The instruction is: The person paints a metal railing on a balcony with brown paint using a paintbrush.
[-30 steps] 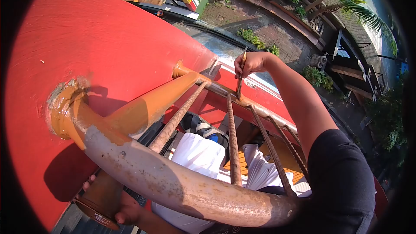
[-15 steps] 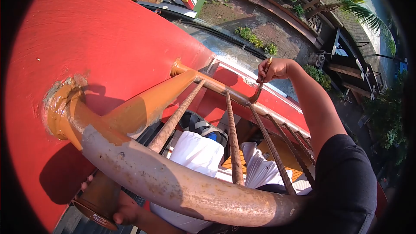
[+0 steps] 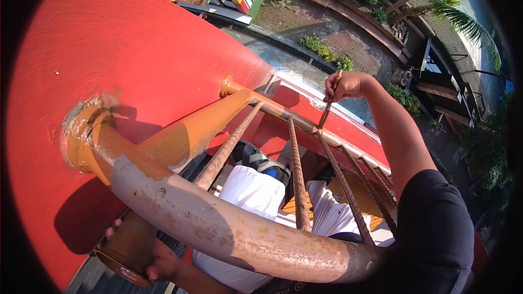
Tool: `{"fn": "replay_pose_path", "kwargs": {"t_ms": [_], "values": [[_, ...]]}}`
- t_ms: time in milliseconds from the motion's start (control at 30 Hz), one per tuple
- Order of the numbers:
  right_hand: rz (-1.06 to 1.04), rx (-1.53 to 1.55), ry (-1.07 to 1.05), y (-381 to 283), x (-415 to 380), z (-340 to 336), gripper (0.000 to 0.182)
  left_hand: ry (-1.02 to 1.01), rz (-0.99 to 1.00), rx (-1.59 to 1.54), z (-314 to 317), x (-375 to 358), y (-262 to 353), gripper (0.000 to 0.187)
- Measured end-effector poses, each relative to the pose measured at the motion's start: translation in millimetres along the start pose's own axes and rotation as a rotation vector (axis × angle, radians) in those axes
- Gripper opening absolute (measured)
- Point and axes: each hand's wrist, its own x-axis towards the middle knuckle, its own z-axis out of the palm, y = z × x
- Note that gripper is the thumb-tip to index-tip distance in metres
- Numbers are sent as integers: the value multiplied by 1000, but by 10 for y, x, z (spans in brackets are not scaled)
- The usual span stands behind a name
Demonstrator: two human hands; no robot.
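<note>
My right hand (image 3: 348, 85) grips a thin paintbrush (image 3: 327, 111) by its handle, bristles down. The brush tip touches the lower, thinner rail (image 3: 280, 110), close to the top of a ribbed rod. At lower left my left hand (image 3: 163, 265) is wrapped around a brown-stained can (image 3: 131, 242), partly hidden under the thick pipe. That grey, rusty pipe (image 3: 207, 223) curves across the foreground. Wet-looking orange-brown paint covers its wall end (image 3: 81, 139) and the slanted brace (image 3: 188, 130). Part of the thin rail near the wall is the same colour.
A red wall (image 3: 147, 38) fills the left side. Several rusty ribbed rods (image 3: 298, 185) run between the pipe and the rail. My white-clad leg (image 3: 253, 190) and a strapped sandal (image 3: 261, 163) show between them. Far below lie a paved yard (image 3: 283, 22) and plants.
The view has shifted slightly, moving the railing a little to the right in frame. The brush stands more upright at nearly the same spot on the rail. Both hands keep their holds.
</note>
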Motion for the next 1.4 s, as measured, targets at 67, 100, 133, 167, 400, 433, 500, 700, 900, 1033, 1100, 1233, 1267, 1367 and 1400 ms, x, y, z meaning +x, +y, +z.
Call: {"fn": "replay_pose_path", "kwargs": {"t_ms": [67, 100, 133, 167, 400, 433, 500, 700, 900, 1033, 1100, 1233, 1267, 1367, 1400], "values": [[-76, 0, 10, -136, 24, 26, 20, -13, 6, -44, 2, -4, 8, 100], [-150, 51, 48, -212, 97, 61, 20, -13, 7, -43, -1, -10, 8, 100], [-242, 60, 73, -309, 203, 95, 20, -13, 8, -40, -7, -14, 6, 100], [-336, 72, 98, -392, 319, 152, 20, -12, 9, -39, -9, -11, 3, 100], [-587, 19, 405, -936, 459, 686, 25, 34, -16, 118, 20, -28, -17, 114], [-590, 33, 424, -907, 486, 717, 25, 33, -20, 118, 17, -26, -12, 114], [-596, 54, 459, -853, 522, 792, 27, 27, -17, 112, 30, -14, -5, 114], [-585, 175, 446, -732, 515, 926, 29, 14, 0, 88, 59, 2, -30, 112], [-555, 211, 406, -726, 414, 970, 28, 8, 29, 124, 22, 8, -62, 109], [-530, 163, 460, -690, 442, 934, 27, -6, 29, 113, 11, 12, -58, 109], [-541, 183, 458, -691, 443, 946, 27, 0, 32, 93, 34, 5, -48, 110], [-583, 284, 396, -720, 428, 1013, 26, 7, 27, 134, 54, -1, -9, 111], [-584, 277, 390, -720, 444, 1028, 26, 7, 30, 142, 44, -9, -11, 111], [-555, 212, 397, -663, 566, 1006, 25, -2, 34, 156, 2, -20, -34, 111], [-521, 162, 415, -647, 618, 983, 25, -11, 30, 156, -9, -25, -37, 111]]}}
